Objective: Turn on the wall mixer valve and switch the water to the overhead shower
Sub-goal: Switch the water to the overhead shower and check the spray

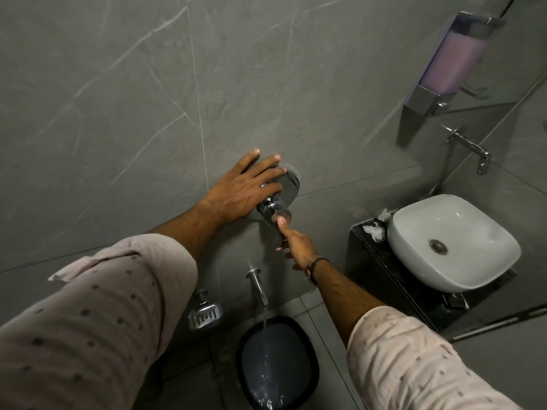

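The chrome wall mixer valve (281,199) sits on the grey tiled wall at centre, a round plate with a knob sticking out. My left hand (242,190) lies flat against the wall and the plate's left side, fingers spread over the valve. My right hand (296,247) reaches up from below, its thumb pressed on the end of the knob (281,216); the other fingers curl under it, around the lever, which they mostly hide. Below, the chrome spout (259,287) pours a stream of water into a dark bucket (278,362). No overhead shower is in view.
A white basin (453,241) stands on a black counter (393,279) at right, with a wall tap (470,149) above it. A soap dispenser (450,63) hangs at top right. A chrome soap dish (205,313) is fixed low on the wall, left of the spout.
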